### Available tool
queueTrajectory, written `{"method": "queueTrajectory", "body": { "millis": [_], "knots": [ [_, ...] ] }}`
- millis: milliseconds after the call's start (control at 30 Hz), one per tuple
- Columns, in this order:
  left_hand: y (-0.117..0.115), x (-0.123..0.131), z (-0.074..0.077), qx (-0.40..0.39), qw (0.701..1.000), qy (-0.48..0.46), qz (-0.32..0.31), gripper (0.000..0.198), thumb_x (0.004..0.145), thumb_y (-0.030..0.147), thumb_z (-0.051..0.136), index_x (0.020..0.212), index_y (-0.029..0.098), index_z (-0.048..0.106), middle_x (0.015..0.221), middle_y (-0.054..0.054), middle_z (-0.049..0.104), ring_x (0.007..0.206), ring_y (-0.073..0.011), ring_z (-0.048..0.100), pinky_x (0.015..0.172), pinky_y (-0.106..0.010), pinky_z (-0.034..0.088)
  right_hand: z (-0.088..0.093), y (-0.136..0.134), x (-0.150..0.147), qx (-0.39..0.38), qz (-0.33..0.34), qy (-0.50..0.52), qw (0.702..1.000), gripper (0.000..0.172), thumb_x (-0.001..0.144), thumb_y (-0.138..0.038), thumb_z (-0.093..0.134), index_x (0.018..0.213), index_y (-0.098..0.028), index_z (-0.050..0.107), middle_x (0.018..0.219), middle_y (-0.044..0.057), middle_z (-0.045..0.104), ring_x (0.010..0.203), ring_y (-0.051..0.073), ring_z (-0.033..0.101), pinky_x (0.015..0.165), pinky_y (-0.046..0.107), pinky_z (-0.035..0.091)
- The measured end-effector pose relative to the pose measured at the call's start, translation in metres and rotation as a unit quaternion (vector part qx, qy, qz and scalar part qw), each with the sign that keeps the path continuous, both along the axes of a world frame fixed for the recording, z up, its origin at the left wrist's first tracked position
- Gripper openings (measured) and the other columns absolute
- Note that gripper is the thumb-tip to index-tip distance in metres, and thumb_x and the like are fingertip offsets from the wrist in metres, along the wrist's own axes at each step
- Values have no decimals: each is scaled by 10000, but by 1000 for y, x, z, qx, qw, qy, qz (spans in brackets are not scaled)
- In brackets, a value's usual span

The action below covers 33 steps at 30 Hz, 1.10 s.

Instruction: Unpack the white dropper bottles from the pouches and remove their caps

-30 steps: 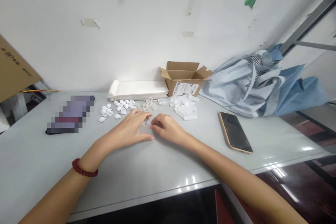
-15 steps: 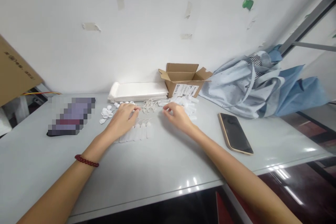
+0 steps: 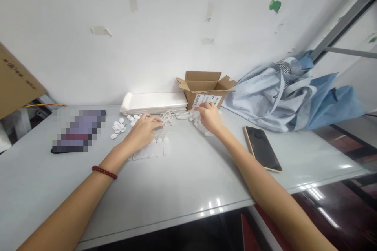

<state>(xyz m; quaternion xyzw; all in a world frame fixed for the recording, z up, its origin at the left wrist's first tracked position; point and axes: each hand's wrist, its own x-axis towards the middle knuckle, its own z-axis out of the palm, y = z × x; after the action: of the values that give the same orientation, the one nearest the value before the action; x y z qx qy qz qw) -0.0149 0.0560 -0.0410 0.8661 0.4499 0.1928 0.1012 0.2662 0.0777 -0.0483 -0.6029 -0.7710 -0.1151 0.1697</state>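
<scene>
My left hand (image 3: 144,130), with a red bracelet on its wrist, hovers by a row of flat translucent pieces (image 3: 152,149). Its fingers are bent and apart, and I see nothing in them. A heap of white strings (image 3: 168,118) lies just right of its fingertips. My right hand (image 3: 209,117) reaches over a pile of translucent plastic pieces (image 3: 203,127) in front of the open cardboard box. Its fingers curl down at the pile's left side; whether they hold a piece is too small to tell. Small white caps (image 3: 118,126) lie left of my left hand.
A stack of white paper sleeves (image 3: 156,102) lies along the wall beside the cardboard box (image 3: 203,86). A phone (image 3: 263,148) and blue cloth bags (image 3: 265,98) are at the right. A blurred-out dark object (image 3: 79,131) lies at the left.
My right hand has moved right and slightly up, from beside the strings to over the translucent pile. My left hand has shifted slightly to the right.
</scene>
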Motion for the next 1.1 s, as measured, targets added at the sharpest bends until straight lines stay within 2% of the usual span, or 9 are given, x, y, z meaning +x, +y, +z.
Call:
{"method": "queueTrajectory", "body": {
  "millis": [400,567,700,800,967,1100],
  "knots": [
    [0,6,-1,32,999,41,-5,464,748,50,374,1031,201,710,1194,-45,640,1101,-270,441,964,-440,410,5,-6,-6,-11,0,-51,999,408,828,-34,435,1147,-176,645,1246,146,510,1105,310,380,838,390,329],
    [-1,9,-1,36,999,24,-4,468,758,43,365,1069,168,692,1194,-74,641,1089,-268,446,975,-441,400,3,-5,-6,-4,-3,-84,996,407,838,-31,415,1142,-177,643,1250,150,503,1096,314,375,824,392,310],
    [-1,22,5,36,999,-2,-25,471,777,41,360,1094,176,681,1219,-63,627,1089,-265,434,971,-438,394,4,-5,-5,-5,-6,-114,993,405,845,-31,413,1144,-185,639,1233,161,498,1094,316,372,808,396,296],
    [0,35,9,38,998,26,-32,472,767,41,381,1086,198,691,1245,-54,613,1071,-281,436,914,-441,408,7,-7,-5,-9,-9,-129,992,407,860,-32,389,1141,-189,637,1209,161,508,1089,312,379,797,395,289],
    [1,47,10,38,992,115,-18,478,754,21,371,1045,187,712,1152,-91,652,977,-308,465,798,-447,413,11,-11,-8,-16,0,-151,988,409,861,-16,362,1123,-166,638,1136,163,539,1091,311,386,800,398,281],
    [2,46,7,27,995,98,-23,469,750,28,370,1049,165,705,1167,-110,649,985,-311,471,818,-456,411,11,-11,-9,-14,2,-158,987,395,848,-16,380,1109,-167,634,1132,159,539,1071,311,396,796,401,273]
  ]
}}
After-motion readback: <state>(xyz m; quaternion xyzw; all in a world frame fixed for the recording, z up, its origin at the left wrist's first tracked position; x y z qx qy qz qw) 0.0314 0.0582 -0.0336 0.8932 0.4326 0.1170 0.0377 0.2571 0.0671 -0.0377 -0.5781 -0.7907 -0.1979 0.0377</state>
